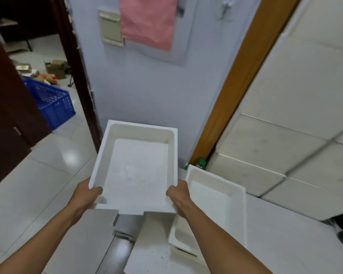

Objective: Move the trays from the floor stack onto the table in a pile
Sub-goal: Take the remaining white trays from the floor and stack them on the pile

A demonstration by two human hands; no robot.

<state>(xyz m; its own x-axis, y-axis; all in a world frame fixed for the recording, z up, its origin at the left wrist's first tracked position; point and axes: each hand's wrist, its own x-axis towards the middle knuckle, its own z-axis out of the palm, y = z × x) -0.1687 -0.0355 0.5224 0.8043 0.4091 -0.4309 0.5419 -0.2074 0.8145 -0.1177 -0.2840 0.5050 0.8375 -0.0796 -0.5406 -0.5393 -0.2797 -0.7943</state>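
Observation:
I hold a white foam tray (pixel 136 167) level in the air with both hands. My left hand (pixel 86 196) grips its near left corner, thumb over the rim. My right hand (pixel 179 198) grips its near right corner the same way. A second white tray (pixel 212 206) lies on the white table (pixel 275 244) to the right, with another tray edge showing under it. Below the held tray, part of a white tray stack (pixel 99 234) on the floor shows between my forearms.
A pale blue wall (pixel 147 91) stands straight ahead. A wooden door frame (pixel 240 80) runs diagonally on the right, with a green-capped bottle (pixel 201 163) at its foot. A blue plastic crate (pixel 52 99) sits on the tiled floor at left beside a dark door.

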